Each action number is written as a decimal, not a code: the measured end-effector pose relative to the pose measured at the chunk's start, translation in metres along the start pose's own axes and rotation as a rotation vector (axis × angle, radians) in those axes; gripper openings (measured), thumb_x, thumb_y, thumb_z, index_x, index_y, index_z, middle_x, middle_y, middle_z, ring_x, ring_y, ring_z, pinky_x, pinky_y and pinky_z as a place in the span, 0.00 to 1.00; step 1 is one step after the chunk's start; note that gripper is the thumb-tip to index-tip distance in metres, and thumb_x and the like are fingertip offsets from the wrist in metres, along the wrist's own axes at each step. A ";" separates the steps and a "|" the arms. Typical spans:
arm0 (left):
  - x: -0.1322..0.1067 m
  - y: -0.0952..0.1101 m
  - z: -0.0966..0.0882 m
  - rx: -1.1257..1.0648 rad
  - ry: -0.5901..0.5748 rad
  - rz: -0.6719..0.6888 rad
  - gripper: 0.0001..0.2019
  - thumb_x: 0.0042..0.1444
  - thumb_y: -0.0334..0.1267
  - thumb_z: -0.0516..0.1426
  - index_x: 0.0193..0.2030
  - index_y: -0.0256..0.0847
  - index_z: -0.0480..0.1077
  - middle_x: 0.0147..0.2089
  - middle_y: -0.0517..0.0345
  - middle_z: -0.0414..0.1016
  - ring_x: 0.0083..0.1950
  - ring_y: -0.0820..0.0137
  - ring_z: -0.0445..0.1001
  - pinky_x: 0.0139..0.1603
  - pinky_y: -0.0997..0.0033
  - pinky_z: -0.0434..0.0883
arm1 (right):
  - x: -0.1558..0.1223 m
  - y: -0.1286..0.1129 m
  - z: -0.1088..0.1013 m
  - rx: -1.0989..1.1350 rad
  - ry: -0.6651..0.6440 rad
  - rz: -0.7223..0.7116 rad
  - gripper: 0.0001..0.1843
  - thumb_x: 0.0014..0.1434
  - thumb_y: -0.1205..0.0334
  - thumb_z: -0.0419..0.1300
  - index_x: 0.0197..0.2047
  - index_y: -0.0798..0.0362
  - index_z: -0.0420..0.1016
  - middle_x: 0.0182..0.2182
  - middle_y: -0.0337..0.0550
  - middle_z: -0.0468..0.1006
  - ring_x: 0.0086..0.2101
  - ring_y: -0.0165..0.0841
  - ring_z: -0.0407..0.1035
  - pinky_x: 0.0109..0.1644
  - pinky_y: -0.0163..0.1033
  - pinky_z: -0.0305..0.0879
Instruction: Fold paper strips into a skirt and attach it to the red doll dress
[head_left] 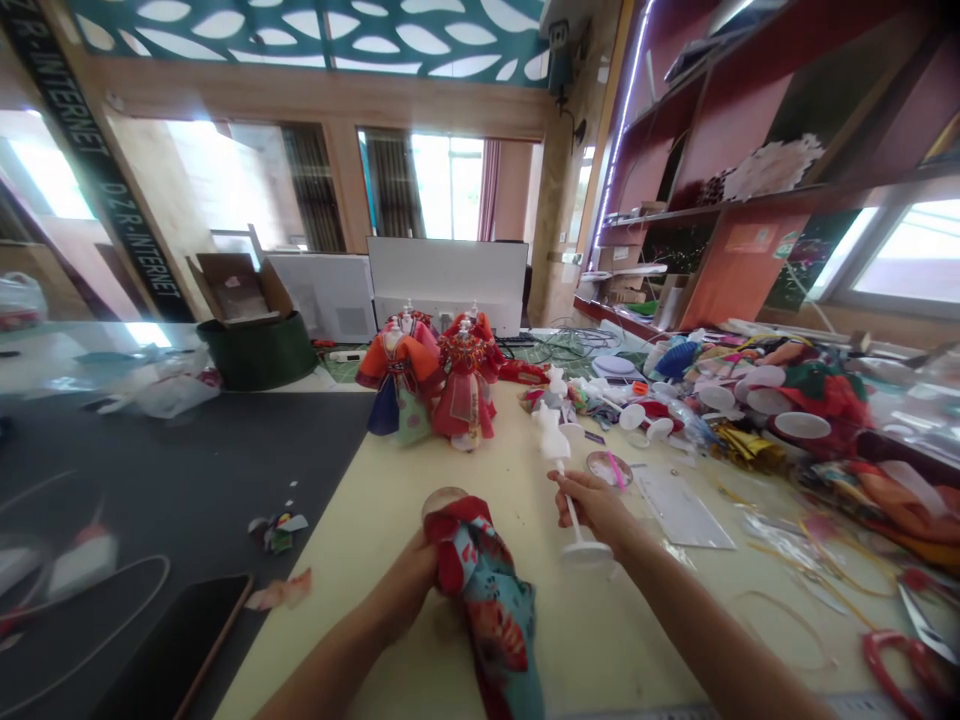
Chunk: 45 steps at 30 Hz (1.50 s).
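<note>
My left hand [411, 578] is closed around a patterned red and teal piece of cloth [501, 612], which hangs down toward the table's near edge. Just behind that hand lies a pale round disc [442, 497], partly covered by it. The fingers of my right hand [600, 508] pinch the thin rod of a white mannequin stand [553, 438]. Its small torso points up and leans slightly left, while its round base [586, 553] is below my fingers. Beyond my hands stand several small mannequins in bright robes [465, 385].
To the right are a heap of fabric and white stand parts [780, 400], a round dish [609, 468], a white sheet [682, 508] and red-handled scissors [900, 660]. At left lie a phone [180, 650] and scraps [279, 530]. A green container [259, 350] stands farther back.
</note>
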<state>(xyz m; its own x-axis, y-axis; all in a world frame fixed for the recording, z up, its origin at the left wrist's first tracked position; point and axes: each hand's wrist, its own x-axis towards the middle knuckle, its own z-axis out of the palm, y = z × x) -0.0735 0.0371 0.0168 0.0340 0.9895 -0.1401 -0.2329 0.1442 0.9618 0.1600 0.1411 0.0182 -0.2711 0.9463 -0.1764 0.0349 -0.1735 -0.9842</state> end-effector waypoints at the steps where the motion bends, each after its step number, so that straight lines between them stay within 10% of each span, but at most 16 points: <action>1: 0.000 -0.003 0.000 0.019 0.005 -0.004 0.08 0.45 0.34 0.57 0.34 0.38 0.73 0.28 0.59 0.73 0.29 0.70 0.70 0.30 0.74 0.66 | 0.007 -0.001 0.001 -0.067 0.007 0.008 0.15 0.60 0.52 0.56 0.38 0.57 0.69 0.20 0.33 0.67 0.17 0.24 0.61 0.25 0.33 0.65; 8: -0.001 -0.007 0.001 0.075 0.043 -0.015 0.12 0.48 0.45 0.56 0.32 0.38 0.71 0.25 0.58 0.71 0.28 0.69 0.69 0.29 0.72 0.67 | 0.064 -0.016 0.004 -0.502 0.007 0.085 0.15 0.63 0.57 0.55 0.49 0.57 0.68 0.45 0.45 0.71 0.41 0.34 0.69 0.43 0.43 0.70; 22: 0.001 -0.012 0.004 0.123 -0.061 0.024 0.09 0.46 0.37 0.57 0.21 0.36 0.68 0.19 0.59 0.67 0.23 0.72 0.66 0.26 0.74 0.64 | 0.113 -0.037 0.001 -0.834 0.020 -0.017 0.16 0.63 0.57 0.56 0.52 0.56 0.67 0.48 0.47 0.70 0.43 0.36 0.68 0.46 0.46 0.69; 30: 0.003 -0.007 0.001 0.013 -0.064 0.010 0.12 0.51 0.44 0.57 0.34 0.36 0.74 0.31 0.54 0.76 0.35 0.64 0.73 0.41 0.66 0.70 | 0.032 -0.041 0.037 -0.746 -0.073 -0.402 0.16 0.62 0.58 0.55 0.51 0.53 0.68 0.47 0.47 0.72 0.46 0.36 0.67 0.52 0.43 0.63; 36: 0.004 -0.014 0.000 0.023 -0.137 -0.010 0.11 0.45 0.42 0.63 0.29 0.35 0.73 0.30 0.54 0.75 0.33 0.65 0.71 0.34 0.72 0.68 | -0.041 0.004 0.052 -0.461 -0.328 -0.284 0.09 0.51 0.56 0.63 0.31 0.54 0.73 0.29 0.40 0.75 0.32 0.32 0.68 0.36 0.36 0.63; 45: 0.009 -0.019 0.001 -0.121 -0.204 -0.191 0.32 0.53 0.63 0.49 0.47 0.34 0.71 0.38 0.48 0.77 0.39 0.61 0.74 0.41 0.65 0.68 | -0.047 0.006 0.007 0.271 0.069 -0.116 0.15 0.46 0.54 0.67 0.26 0.54 0.67 0.19 0.34 0.64 0.21 0.25 0.58 0.24 0.31 0.55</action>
<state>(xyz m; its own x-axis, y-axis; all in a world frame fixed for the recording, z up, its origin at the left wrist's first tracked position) -0.0681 0.0428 -0.0028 0.2802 0.9257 -0.2540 -0.3171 0.3390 0.8857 0.1664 0.0935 0.0212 -0.1917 0.9788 -0.0722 -0.2535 -0.1205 -0.9598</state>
